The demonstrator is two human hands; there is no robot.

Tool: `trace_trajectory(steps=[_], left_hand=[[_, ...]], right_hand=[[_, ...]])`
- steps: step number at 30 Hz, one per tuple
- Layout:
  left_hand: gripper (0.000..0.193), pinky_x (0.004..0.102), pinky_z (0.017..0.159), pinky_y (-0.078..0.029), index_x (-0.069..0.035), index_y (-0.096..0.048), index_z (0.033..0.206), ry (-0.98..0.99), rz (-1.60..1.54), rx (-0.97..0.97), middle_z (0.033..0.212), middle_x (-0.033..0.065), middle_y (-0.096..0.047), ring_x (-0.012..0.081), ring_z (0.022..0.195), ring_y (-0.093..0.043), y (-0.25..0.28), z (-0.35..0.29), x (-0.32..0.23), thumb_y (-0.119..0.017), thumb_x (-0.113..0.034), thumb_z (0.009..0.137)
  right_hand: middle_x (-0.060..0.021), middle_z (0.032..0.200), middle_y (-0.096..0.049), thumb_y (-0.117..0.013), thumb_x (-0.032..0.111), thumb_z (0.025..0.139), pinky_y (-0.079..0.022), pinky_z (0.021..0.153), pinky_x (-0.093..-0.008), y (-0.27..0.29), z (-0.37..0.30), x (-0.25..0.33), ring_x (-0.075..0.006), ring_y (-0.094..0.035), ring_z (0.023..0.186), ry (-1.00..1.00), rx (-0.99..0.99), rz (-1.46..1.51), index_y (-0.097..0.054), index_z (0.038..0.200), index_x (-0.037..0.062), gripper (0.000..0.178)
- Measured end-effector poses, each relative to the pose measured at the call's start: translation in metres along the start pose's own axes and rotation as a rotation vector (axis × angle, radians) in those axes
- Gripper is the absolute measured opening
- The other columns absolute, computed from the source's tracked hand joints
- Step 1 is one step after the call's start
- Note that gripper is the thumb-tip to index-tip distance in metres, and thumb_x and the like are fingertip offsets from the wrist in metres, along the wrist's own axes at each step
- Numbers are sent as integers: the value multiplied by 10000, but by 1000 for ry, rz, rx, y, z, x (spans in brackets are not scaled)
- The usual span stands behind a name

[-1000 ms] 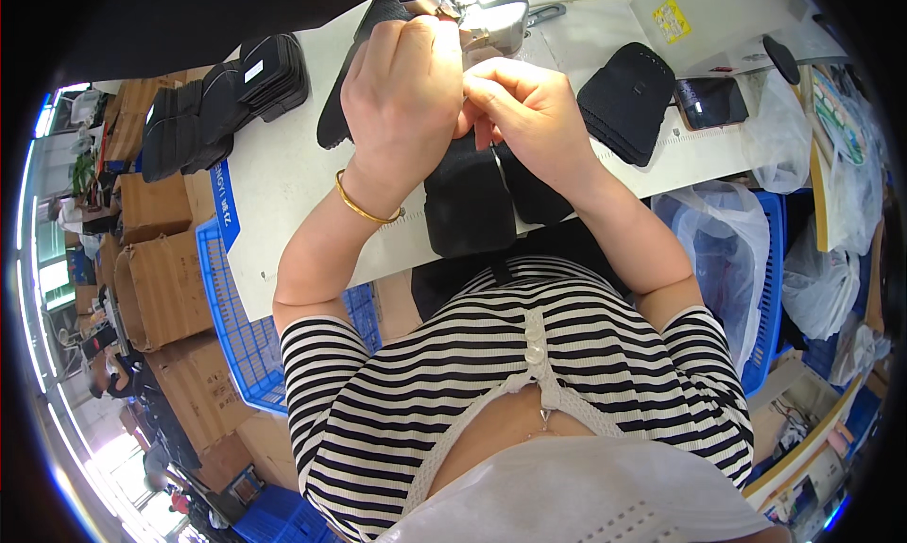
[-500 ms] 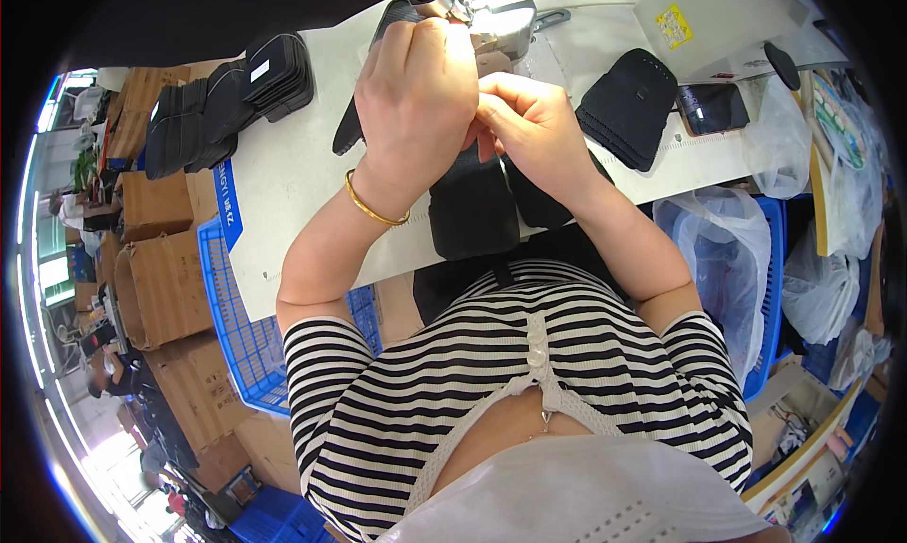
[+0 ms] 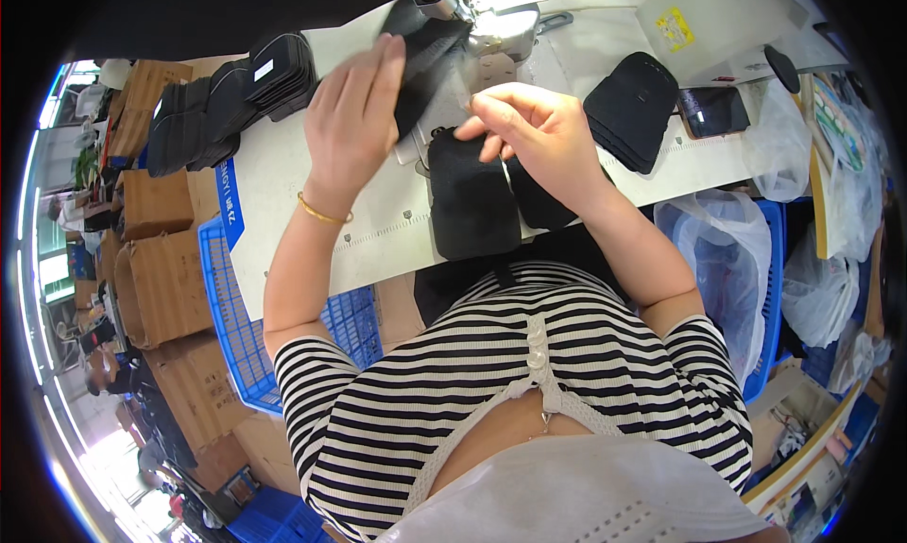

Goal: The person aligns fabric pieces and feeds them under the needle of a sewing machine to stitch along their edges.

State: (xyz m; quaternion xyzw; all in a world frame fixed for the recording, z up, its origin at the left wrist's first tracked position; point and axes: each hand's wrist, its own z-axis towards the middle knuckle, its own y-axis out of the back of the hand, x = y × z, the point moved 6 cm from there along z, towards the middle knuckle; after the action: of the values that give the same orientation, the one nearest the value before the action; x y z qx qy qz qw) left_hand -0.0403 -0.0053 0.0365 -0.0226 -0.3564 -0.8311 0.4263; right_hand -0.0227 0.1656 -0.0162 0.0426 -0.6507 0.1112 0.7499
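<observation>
Flat fingers of my left hand (image 3: 354, 109) lie along the left edge of a black padded piece (image 3: 423, 66), which is slightly blurred under the sewing machine's head (image 3: 444, 3). Whether they touch it I cannot tell. My right hand (image 3: 534, 132) is half curled, with a gap between finger and thumb and nothing seen in it. It hovers at the top end of a rounded black piece (image 3: 474, 198) that lies at the table's front edge. Beside that, partly under my right wrist, is another black piece (image 3: 543, 195).
Stacked black pieces (image 3: 282, 76) stand at the table's left, and another pile (image 3: 633, 109) lies right of the machine. A phone (image 3: 713, 111) rests beyond it. Blue baskets (image 3: 250, 345) flank me below the white tabletop (image 3: 378, 231); cardboard boxes (image 3: 170, 288) fill the left.
My left hand has moved left and down, away from my right hand, and its fingers have straightened. The black piece under the machine shows more fully. My right hand's pinch has loosened.
</observation>
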Motion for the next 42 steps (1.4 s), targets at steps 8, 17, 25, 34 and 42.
trace_trajectory(steps=[8,17,25,34,42], left_hand=[[350,247,499,-418,-70,-728,1014,61,-86,-33,829,-2,-571,127,616,-538,25,36,-50,-684,-66,666],[352,245,508,-401,-1,-703,980,-6,-39,-64,893,45,-624,138,644,-526,30,37,-75,-664,-60,635],[348,245,532,-413,-2,-694,952,8,11,-82,927,50,-632,147,694,-544,15,46,-66,-664,-75,613],[201,257,537,-404,-39,-645,814,41,16,-129,884,38,-617,153,706,-526,2,53,-51,-648,-63,615],[221,320,689,-477,-11,-682,910,122,-56,-46,929,47,-657,208,793,-581,5,52,-51,-681,-90,704]], right_hand=[[-11,665,-591,-598,126,956,-456,545,-234,-7,-6,4,-48,-544,603,106,-67,-28,-654,931,-33,171],[-1,670,-550,-568,113,961,-384,557,-229,2,-10,12,-36,-439,630,183,-133,-62,-657,986,-39,178],[0,875,-673,-567,103,980,-451,702,-198,7,0,13,-33,-539,797,125,-76,-138,-678,1083,-49,215],[14,668,-597,-577,167,976,-466,542,-230,5,14,16,-33,-520,592,168,-141,-22,-668,928,-21,215],[3,707,-631,-571,163,977,-482,554,-223,5,19,11,-41,-554,606,140,-109,-31,-680,961,-25,218]])
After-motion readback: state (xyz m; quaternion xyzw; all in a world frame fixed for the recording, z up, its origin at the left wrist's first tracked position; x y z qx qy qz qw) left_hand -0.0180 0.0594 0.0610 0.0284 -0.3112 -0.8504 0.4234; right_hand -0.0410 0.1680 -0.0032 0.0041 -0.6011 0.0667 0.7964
